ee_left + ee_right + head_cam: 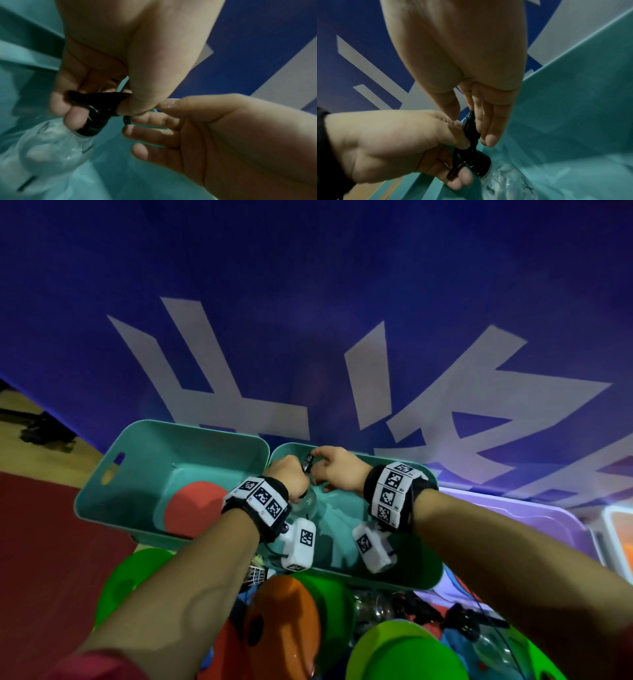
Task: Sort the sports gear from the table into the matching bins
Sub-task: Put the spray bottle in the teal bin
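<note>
A clear plastic bottle with a black cap is hanging neck-up, tilted, inside the right teal bin. A red disc is lying in the left teal bin, just beside it. Green and orange discs are crowding the near desk.

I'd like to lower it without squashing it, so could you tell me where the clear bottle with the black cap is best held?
Probably by the black cap and neck, from above. The clear bottle hangs cap-up inside the teal bin, its thin body looks crushable, and the left hand already grips the cap there while the right hand touches its strap.
</note>
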